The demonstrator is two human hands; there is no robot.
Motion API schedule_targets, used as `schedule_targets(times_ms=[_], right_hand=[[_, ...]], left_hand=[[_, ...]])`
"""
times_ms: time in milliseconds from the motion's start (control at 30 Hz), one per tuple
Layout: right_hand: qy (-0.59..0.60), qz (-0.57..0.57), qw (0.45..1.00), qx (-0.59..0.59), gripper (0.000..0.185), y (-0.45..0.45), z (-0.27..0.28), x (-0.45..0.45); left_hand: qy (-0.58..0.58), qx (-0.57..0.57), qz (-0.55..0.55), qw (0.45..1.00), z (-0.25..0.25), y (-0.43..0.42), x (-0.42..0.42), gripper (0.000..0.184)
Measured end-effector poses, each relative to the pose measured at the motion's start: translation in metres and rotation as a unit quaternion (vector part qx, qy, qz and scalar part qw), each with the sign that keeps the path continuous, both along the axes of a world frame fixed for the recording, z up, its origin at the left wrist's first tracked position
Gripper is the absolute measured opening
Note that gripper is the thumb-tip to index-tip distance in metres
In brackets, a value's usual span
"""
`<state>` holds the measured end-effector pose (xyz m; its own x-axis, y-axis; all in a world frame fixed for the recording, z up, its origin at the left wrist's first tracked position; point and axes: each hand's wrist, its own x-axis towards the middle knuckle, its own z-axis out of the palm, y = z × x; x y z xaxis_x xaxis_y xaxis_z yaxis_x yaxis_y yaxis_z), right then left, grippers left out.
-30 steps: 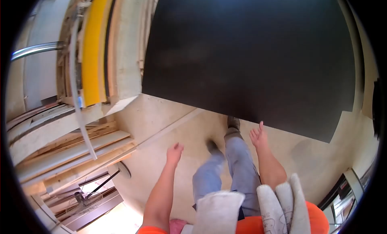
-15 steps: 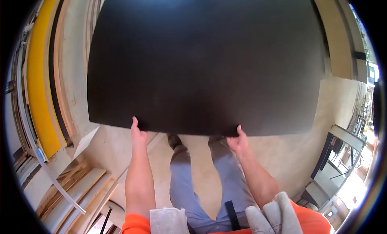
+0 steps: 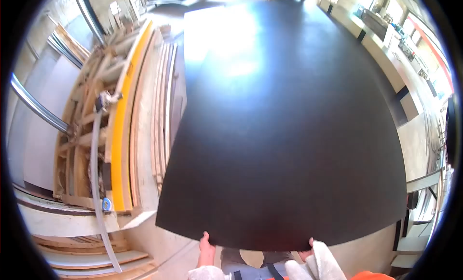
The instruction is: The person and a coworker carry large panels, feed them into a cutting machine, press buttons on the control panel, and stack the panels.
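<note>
Near edge of the black sheet (image 3: 284, 159) has dropped lower in our view since half a second ago; we have left hand (image 3: 206, 252) and right hand (image 3: 305, 254) clamped on it, thumbs topside, long axis running away ahead, left hand nearer its corner.

My left hand (image 3: 206, 251) grips near edge of large flat black sheet (image 3: 289, 150), thumb on top, fingers hidden beneath. My right hand (image 3: 305, 254) holds same edge, partly behind off-white fabric glove (image 3: 325, 263). Left of sheet: long yellow board (image 3: 119, 169), stacked pale wooden boards (image 3: 165, 87), thin light-grey strip (image 3: 99, 207).
</note>
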<state>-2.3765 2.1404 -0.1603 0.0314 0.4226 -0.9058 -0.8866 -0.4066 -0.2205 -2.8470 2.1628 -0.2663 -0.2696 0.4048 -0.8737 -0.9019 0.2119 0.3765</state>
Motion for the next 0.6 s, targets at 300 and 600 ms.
schedule_targets(times_ms=[300,600], right_hand=[[-0.019,-0.147,0.987,0.068,0.038,-0.16,0.12,0.01],[0.016,-0.006,0.998,0.06,0.046,-0.393,0.112,-0.009]], left_hand=[[-0.021,0.041,-0.087,0.995,0.124,-0.123,0.035,0.038],[0.129,-0.047,0.037,0.99,0.177,-0.326,-0.011,0.044]])
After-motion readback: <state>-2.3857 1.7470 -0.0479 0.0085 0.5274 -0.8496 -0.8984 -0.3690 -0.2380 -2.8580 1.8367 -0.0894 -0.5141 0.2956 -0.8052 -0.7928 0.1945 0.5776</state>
